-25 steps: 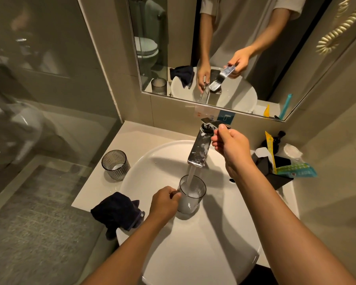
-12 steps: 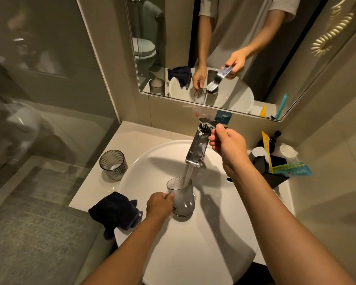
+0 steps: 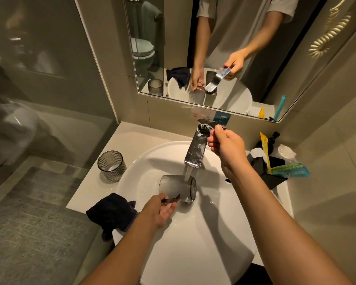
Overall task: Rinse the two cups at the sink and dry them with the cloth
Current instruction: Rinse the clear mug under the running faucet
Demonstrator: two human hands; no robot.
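My left hand (image 3: pixel 159 210) grips the handle of a clear grey cup (image 3: pixel 176 187), which lies tipped on its side over the white sink basin (image 3: pixel 203 243), its bottom toward the right under the running water. Water falls from the chrome tap (image 3: pixel 195 151) onto the cup. My right hand (image 3: pixel 226 149) holds the tap's lever at the top. A second, ribbed grey cup (image 3: pixel 111 165) stands upright on the counter to the left of the basin. A dark cloth (image 3: pixel 111 212) lies bunched on the basin's left rim.
A black holder (image 3: pixel 263 171) with packaged toiletries sits on the counter to the right of the tap. A mirror (image 3: pixel 214 48) hangs behind the sink. A glass shower partition (image 3: pixel 39 120) stands to the left of the counter.
My left hand has tipped the cup from upright under the stream onto its side, emptying it into the basin. My right hand has stayed on the tap lever, and water still runs.
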